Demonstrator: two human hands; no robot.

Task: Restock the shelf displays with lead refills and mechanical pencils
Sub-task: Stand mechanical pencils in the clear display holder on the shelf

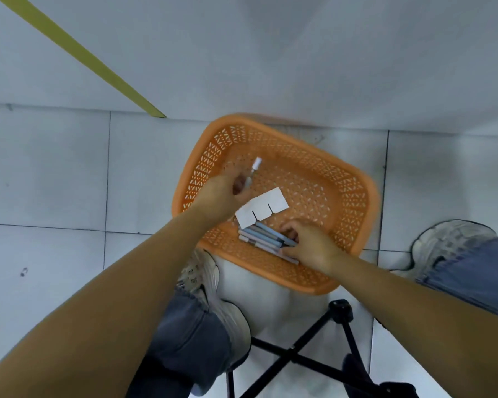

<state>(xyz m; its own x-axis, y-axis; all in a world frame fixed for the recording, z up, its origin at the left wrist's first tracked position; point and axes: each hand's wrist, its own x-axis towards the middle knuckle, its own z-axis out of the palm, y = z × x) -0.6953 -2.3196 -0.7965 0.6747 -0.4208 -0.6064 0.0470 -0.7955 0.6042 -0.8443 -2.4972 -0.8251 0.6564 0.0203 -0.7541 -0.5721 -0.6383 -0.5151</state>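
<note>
Pencils (259, 238) partly hidden by pinching right grip (308, 245); left grip (224, 193) pinches one blurred pencil (253, 170).

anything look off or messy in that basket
Nothing spilled or broken. The orange basket sits skewed to the lines of the floor tiles, and a white slotted card lies loose, overlapping the pencils.

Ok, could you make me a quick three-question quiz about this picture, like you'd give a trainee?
1. True or false: the left hand holds a pencil over the orange basket.
2. What does the right hand touch? A) the white card B) the pile of pencils C) a shoe
3. Fill in: the basket stands on the tiled ____.
Key: 1 true; 2 B; 3 floor.
</note>
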